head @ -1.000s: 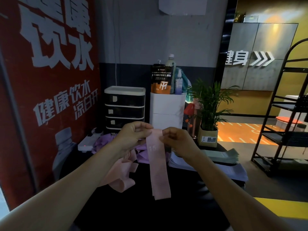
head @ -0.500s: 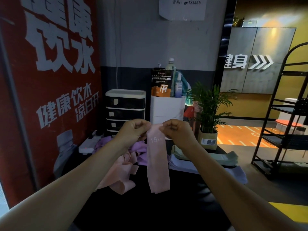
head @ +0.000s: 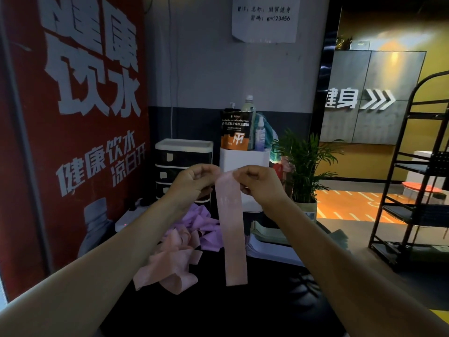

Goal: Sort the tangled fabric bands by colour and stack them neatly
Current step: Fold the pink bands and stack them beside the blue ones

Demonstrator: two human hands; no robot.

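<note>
A: Where is the pink band (head: 232, 229) now?

B: It hangs in the air above the dark worktop (head: 243, 310). The left hand (head: 194, 178) and the right hand (head: 257, 181) each pinch 1 top corner, fingers clamped on the fabric.

A: How will it handle?

B: I think it is light, soft and a little stretchy, so it hangs flat. Holding both top corners seems best for laying it straight.

A: And the others?

B: A tangle of pink bands (head: 167, 263) and purple bands (head: 201, 227) lies on the left. On the right are 2 neat stacks, greenish (head: 267, 233) and pale (head: 269, 249).

A: What is unclear?

B: The room is dim. The fingertips are hidden behind the knuckles, and the printed mark on the band is too faint to read.
</note>
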